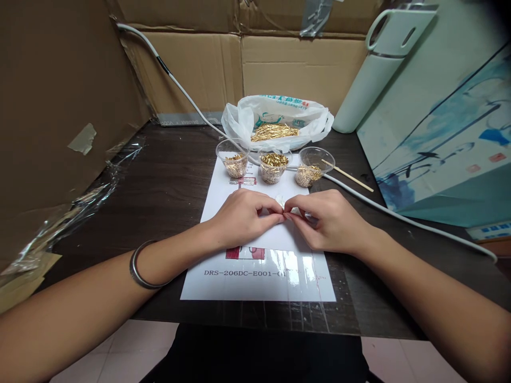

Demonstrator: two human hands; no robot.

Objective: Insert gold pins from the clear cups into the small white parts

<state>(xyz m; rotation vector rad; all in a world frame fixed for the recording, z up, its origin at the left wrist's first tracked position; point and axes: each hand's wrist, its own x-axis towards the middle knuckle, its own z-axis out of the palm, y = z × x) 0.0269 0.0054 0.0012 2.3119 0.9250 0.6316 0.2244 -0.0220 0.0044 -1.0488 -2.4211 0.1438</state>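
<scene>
My left hand and my right hand meet fingertip to fingertip over a laminated white sheet on the dark table. Both are pinched closed around a small white part that peeks out between them; what else they hold is too small to make out. A metal bangle sits on my left wrist. Just beyond the hands stand three clear plastic cups of small gold metal pieces: a left cup, a middle cup and a right cup.
A white plastic bag with more gold pieces lies behind the cups. A wooden stick and a white cable cross the table at right. A white flask stands at back right. Cardboard walls enclose left and back.
</scene>
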